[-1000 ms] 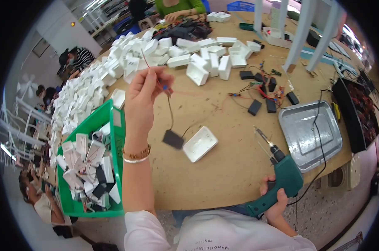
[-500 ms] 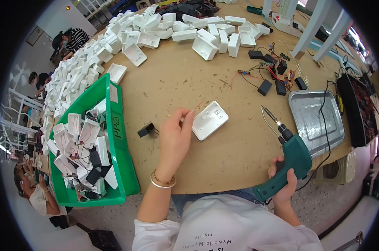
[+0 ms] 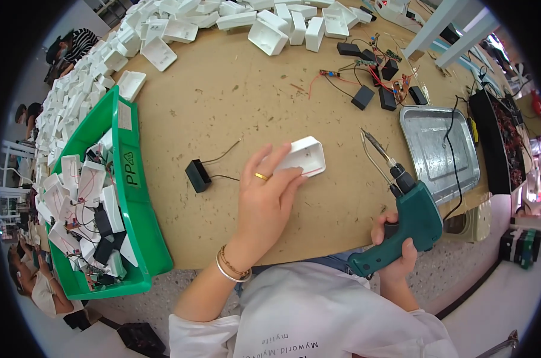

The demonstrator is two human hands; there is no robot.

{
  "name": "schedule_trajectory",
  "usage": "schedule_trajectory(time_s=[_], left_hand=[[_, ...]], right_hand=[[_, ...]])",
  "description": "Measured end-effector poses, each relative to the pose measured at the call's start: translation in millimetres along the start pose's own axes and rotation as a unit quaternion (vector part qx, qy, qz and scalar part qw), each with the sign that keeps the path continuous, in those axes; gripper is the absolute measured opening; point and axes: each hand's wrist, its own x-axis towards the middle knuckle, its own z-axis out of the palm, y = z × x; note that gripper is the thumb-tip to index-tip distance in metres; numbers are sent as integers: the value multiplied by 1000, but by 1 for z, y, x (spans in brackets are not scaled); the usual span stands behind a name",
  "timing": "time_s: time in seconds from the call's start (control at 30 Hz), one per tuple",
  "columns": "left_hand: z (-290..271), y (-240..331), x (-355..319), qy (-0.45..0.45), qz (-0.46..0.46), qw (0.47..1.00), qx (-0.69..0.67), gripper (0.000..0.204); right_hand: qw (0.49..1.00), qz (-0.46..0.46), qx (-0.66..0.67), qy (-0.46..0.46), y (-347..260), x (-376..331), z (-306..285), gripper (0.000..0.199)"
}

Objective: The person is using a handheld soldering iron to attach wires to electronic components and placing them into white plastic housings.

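My left hand is closed on the near left side of a small white plastic case, which sits tilted, its hollow side up. A short red wire shows along the case's near edge, by my fingertips. A black box-shaped part with two thin leads lies left of that hand; one lead runs toward my fingers. At the right, my right hand grips the handle of a green soldering gun, with fingers around its trigger. Its metal tip and thin feed tube point up and left, apart from the case.
A green bin of wired white cases stands at left. White cases are heaped along the far side. Black boxes with circuit boards lie far right, behind a metal tray crossed by a black cord. Other people sit at far left.
My left hand has moved from holding up the red wire to gripping the case, which has tilted. The black part's leads now spread apart. The view has shifted; the soldering gun stays in my right hand.
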Motion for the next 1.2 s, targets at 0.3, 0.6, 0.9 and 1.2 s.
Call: schedule_trajectory(time_s=[0.3,0.6,0.9,1.2], left_hand=[[8,7,-5,13,-48,998,-50,11],[17,0,-3,46,-36,995,-80,10],[27,3,-1,29,-5,998,59,10],[32,6,5,30,-20,993,111,13]], right_hand=[[997,27,-34,-66,-5,-11,-3,65],[996,35,-55,-65,-5,-11,-7,66],[987,59,-138,-54,-8,-15,-3,69],[972,102,-202,-64,-11,-11,5,71]])
